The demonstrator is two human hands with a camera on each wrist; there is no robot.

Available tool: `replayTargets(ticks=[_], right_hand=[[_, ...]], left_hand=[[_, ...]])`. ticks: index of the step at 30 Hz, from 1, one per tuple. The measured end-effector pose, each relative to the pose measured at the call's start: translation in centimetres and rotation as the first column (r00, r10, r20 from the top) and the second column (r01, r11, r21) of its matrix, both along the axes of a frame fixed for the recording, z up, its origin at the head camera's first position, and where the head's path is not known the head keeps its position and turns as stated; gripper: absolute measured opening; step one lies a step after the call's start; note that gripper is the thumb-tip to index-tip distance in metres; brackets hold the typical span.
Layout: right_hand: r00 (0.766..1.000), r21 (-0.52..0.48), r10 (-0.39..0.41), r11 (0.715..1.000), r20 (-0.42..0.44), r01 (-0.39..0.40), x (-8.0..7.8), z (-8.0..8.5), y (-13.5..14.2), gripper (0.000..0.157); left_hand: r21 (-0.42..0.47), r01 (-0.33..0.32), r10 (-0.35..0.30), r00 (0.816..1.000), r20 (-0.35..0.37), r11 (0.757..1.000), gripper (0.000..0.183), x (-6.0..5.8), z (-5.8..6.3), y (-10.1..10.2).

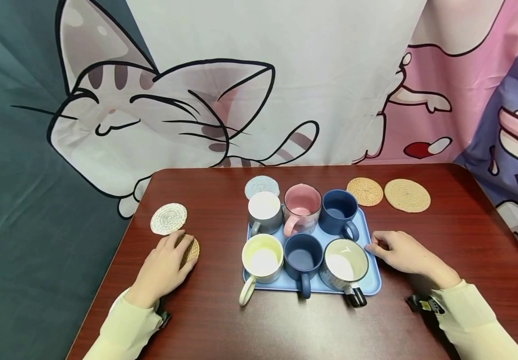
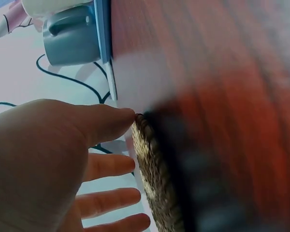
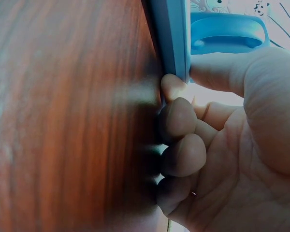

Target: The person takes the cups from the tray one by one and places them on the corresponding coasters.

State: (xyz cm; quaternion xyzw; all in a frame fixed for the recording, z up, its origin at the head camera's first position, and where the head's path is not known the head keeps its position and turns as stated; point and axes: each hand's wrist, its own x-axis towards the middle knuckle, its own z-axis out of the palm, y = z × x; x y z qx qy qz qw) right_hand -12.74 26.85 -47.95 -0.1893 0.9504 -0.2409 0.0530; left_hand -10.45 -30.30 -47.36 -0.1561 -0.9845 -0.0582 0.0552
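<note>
Round golden-brown woven coaster (image 1: 190, 251) lay under the left hand (image 1: 162, 267) on the reddish-brown wooden counter (image 1: 223, 325), partly covered by its fingers. Those fingers were apart and nearly straight, the thumb tip touching the coaster's edge. Being round, the coaster had no long axis; its face was turned towards the fingers above it. The right hand (image 1: 400, 251) had thumb and forefinger clamped on the rim of a light blue rectangular tray (image 1: 373, 274), whose long axis ran sideways between the left and right fingers.

Six upright mugs hid much of the tray's floor. Nearer the left fingers stood a pale yellow mug (image 1: 262, 257) and a grey mug with a white inside (image 1: 265, 225); nearer the right fingers, a cream-lined mug with a black handle (image 1: 344, 265), its handle pointing towards the person. Just beyond the left fingers lay a round white woven coaster (image 1: 169, 218). Beyond the right fingers lay two round tan woven coasters (image 1: 407, 195).
</note>
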Motion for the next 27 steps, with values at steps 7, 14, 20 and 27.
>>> replayTargets(ticks=[7, 14, 20, 27], right_hand=[[1.0, 0.007, -0.004, 1.0, -0.002, 0.004, 0.0, 0.0, 0.0, 0.035], [1.0, 0.005, -0.008, 1.0, 0.004, 0.008, 0.0, 0.0, 0.0, 0.035], [1.0, 0.005, -0.009, 1.0, 0.002, 0.009, 0.1, 0.1, 0.0, 0.035], [1.0, 0.001, -0.004, 1.0, -0.001, 0.004, 0.0, 0.0, 0.0, 0.035]], left_hand=[[0.002, -0.024, 0.024, 1.0, 0.01, 1.0, 0.053, 1.2, -0.1, -0.8], [-0.024, -0.074, 0.075, 0.996, 0.046, 0.997, 0.062, 2.2, 0.3, -1.4], [-0.036, -0.076, 0.078, 0.995, 0.058, 0.996, 0.063, 2.4, 0.3, -1.5], [-0.021, -0.059, 0.06, 0.997, 0.051, 0.998, 0.062, 2.2, 0.3, -0.9]])
